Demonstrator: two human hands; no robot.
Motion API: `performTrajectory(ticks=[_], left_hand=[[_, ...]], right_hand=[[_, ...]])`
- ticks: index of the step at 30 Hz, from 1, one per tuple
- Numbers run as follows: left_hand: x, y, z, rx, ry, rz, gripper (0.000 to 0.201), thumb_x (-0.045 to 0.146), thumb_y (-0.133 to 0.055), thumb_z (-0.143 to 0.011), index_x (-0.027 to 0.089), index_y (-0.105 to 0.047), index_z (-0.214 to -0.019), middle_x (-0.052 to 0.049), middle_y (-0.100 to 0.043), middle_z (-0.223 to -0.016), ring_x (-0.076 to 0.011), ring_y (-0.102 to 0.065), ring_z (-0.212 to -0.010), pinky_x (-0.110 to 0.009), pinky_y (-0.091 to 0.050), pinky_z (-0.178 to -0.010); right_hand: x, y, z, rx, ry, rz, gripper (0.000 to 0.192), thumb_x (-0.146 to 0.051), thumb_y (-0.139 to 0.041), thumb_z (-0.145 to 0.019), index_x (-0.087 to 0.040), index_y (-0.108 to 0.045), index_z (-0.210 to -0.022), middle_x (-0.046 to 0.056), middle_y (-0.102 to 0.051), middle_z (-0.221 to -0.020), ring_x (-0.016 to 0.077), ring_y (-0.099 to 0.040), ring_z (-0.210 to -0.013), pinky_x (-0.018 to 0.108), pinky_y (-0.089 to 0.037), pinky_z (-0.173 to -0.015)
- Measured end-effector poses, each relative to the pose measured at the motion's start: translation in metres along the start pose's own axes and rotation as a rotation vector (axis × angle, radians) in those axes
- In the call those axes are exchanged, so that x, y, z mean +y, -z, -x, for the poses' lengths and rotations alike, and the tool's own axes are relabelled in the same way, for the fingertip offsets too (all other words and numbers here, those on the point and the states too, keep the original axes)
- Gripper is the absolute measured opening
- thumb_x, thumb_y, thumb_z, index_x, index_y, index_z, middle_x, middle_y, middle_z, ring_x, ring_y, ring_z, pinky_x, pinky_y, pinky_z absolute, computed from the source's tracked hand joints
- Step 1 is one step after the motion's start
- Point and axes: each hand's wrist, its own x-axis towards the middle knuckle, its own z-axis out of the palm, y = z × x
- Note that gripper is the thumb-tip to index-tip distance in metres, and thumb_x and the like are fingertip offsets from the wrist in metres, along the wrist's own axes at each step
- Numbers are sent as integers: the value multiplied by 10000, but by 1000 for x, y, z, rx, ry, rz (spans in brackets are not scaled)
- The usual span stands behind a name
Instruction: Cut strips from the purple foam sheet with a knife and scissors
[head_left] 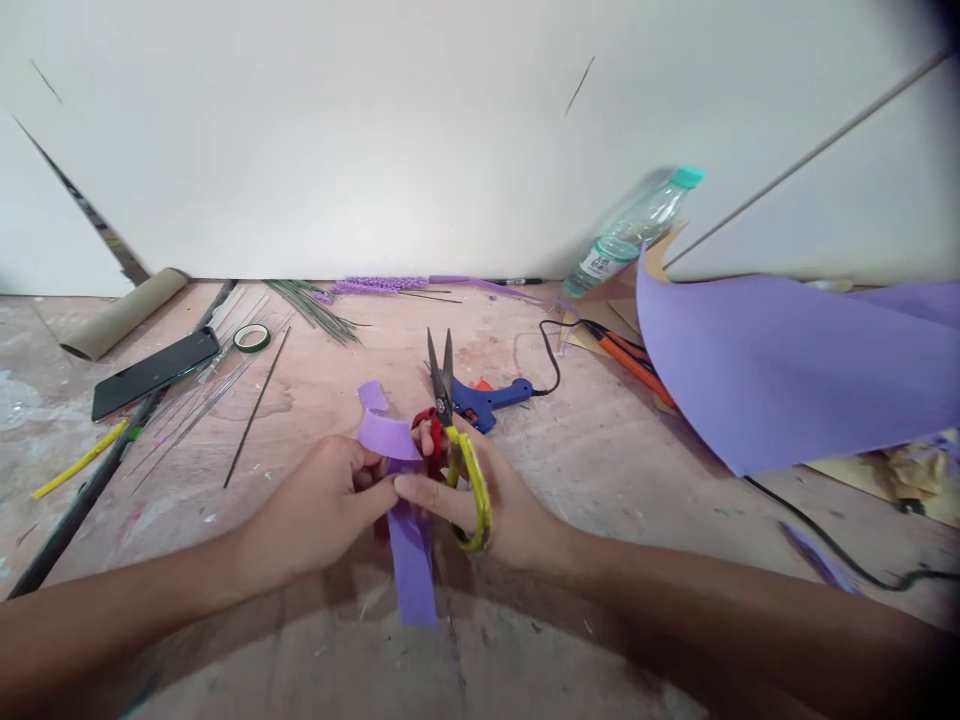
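Between my two hands hangs a purple paper strip [412,585]. Its upper end curls over and away toward the back. My left hand [322,500] pinches the strip between thumb and fingers. Against it, the thumb of my right hand [495,500] presses on the same strip, close to the left thumb tip. Hooked over the right hand is a pair of scissors [471,490] with yellow and red handles, its dark blades slightly apart and pointing away from me. Just behind the scissors lies a blue hot glue gun [491,398], partly hidden by them.
Left: a phone [156,372], cardboard tube [127,312], green tape roll [252,338], thin wires and green stems [315,310]. A purple flower spike [382,285] lies by the wall. Right: a tilted plastic bottle [619,245], large purple sheet [795,370], orange-handled pliers [637,370] and a black cable [817,545].
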Motion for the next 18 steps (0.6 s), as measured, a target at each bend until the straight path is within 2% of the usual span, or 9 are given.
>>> performTrajectory(ticks=[4,8,11,13,16,18], left_hand=[[-6,-7,11,-72,52,-68,312,362,-562,-899,183,-552,-643,15,-585,-582,-116,-506,-533,-221,-362,-513],[-12,-17,19,-93,78,120,370,465,-574,-893,182,-563,-654,8,-597,-554,-100,-488,-466,-204,-341,-454],[-24,-22,21,-122,183,283,456,585,-645,-831,173,-581,-645,3,-574,-497,-80,-415,-364,-197,-265,-356],[-34,-24,21,-118,216,338,516,648,-677,-789,181,-548,-611,23,-516,-447,-68,-373,-335,-190,-229,-329],[-43,-22,16,-62,214,389,561,698,-643,-809,193,-512,-602,55,-440,-404,-62,-353,-310,-180,-225,-316],[-43,-18,11,-21,218,424,541,692,-612,-845,181,-568,-672,45,-488,-426,-67,-375,-298,-180,-231,-306]], right_hand=[[6,0,-18,103,3,-38,459,-378,-868,-712,-240,-455,-858,-79,-488,-708,87,-441,-534,233,-382,-491],[-9,3,-50,161,177,54,385,-301,-830,-699,-226,-478,-836,-64,-519,-740,92,-474,-599,232,-386,-539],[-29,3,-89,213,309,243,274,-300,-724,-788,-226,-461,-785,-38,-561,-703,115,-512,-602,251,-421,-550],[-42,4,-122,207,299,395,215,-261,-649,-850,-228,-447,-784,9,-655,-740,124,-532,-559,272,-450,-531],[-54,10,-174,241,295,501,288,-178,-638,-867,-248,-371,-788,31,-692,-763,128,-548,-531,289,-491,-534],[-59,16,-202,294,345,608,306,-142,-620,-889,-257,-348,-809,38,-689,-819,149,-622,-633,297,-536,-617]])
